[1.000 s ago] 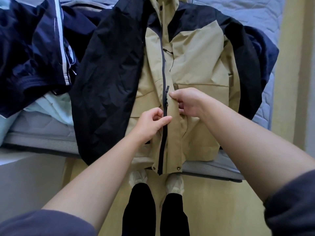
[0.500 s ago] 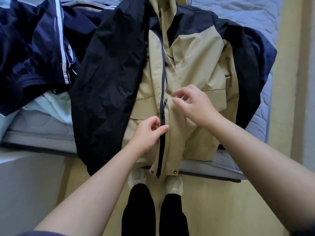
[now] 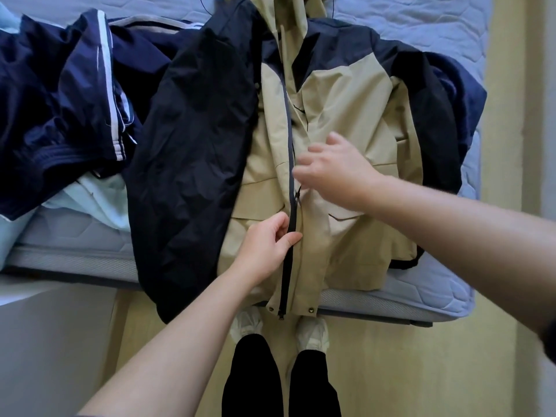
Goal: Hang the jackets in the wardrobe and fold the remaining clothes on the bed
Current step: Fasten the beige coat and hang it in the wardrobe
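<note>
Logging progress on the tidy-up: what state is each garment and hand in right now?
Tan-and-navy jacket: spread flat on bed, hem over edge.
Zip slider: at mid-front.
Left hand: pinches jacket beside zip.
Right hand: blurred, fingers loose, holds nothing.
Navy garment: crumpled, unfolded.

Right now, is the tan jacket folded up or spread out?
Spread out. The tan jacket lies front up on the bed, its dark sleeves out to either side, its hem over the bed's edge.

loose black trousers [image 3: 255,377]; pale white footwear [image 3: 313,332], perhaps socks or slippers; dark grey sleeves [image 3: 551,338] ending above bare forearms [image 3: 168,341].
</note>
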Available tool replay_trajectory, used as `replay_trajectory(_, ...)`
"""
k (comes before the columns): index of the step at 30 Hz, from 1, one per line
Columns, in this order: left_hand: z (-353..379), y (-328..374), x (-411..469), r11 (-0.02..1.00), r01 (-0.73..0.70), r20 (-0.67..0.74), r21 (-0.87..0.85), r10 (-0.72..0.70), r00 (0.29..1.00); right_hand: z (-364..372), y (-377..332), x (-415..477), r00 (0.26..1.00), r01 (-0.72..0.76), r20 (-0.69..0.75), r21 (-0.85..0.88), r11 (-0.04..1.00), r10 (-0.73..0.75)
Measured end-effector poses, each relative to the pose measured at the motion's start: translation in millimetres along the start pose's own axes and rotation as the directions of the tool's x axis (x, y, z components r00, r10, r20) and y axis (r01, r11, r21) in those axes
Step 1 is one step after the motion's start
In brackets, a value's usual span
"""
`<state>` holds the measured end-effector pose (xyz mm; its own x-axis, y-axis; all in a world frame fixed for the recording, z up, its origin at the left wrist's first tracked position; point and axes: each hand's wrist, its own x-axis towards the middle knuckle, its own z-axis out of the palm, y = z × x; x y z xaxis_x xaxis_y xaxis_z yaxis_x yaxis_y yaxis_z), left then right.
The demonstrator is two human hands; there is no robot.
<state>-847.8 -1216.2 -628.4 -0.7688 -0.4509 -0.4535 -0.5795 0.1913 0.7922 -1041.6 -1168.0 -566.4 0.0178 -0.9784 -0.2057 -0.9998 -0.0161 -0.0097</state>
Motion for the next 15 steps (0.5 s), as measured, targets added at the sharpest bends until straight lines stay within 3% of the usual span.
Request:
replay_trajectory(3, -1.8, -2.6, 0.6, 0.997, 0.015, 0.023, 0.079, -0.017, 1.000, -15.1, 21.5, 15.1, 0.996, -0.088, 0.017, -0.043, 0.995, 0.089)
replay_trajectory(8, -7.5, 1.1, 13.3, 0.977, 0.121, 0.087, 0.177, -0.138, 0.987, -16.4, 13.1, 24.9, 0.994, -0.068, 0.086, -0.046, 0.997, 0.072)
replay_trajectory(12, -17.5, 29.3, 50.9, 0.985, 0.154, -0.073, 0.082, -0.148, 0.986, -14.4, 10.3, 24.9, 0.997, -0.056, 0.044, -0.038, 0.998, 0.058)
replay_trajectory(15, -21.5, 40.0, 67.0, 0.986, 0.073, -0.094, 0.152, -0.059, 0.994, -19.1, 16.4, 27.5, 0.998, -0.061, 0.027, -0.093, 0.994, 0.064)
